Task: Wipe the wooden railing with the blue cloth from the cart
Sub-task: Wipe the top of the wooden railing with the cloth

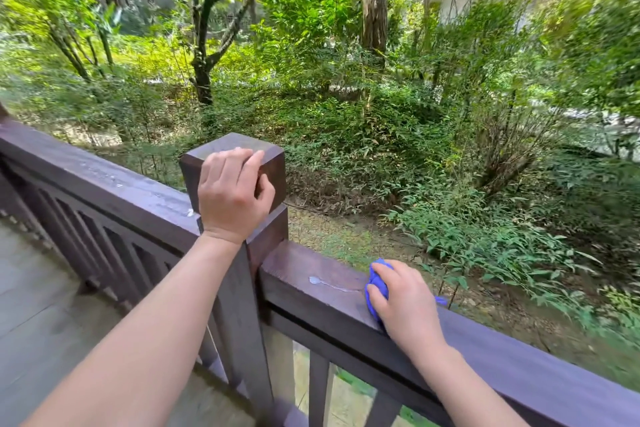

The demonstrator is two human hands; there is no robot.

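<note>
A dark brown wooden railing runs across the view, with a square corner post in the middle. My left hand grips the top of that post. On the rail to the right of the post, my right hand presses a bunched blue cloth flat onto the top surface. Most of the cloth is hidden under my palm. A small pale wet smear lies on the rail just left of the cloth.
The railing's left section slopes away to the far left, with vertical slats below it. A grey deck floor lies at lower left. Beyond the rail are shrubs, trees and bare ground. No cart is in view.
</note>
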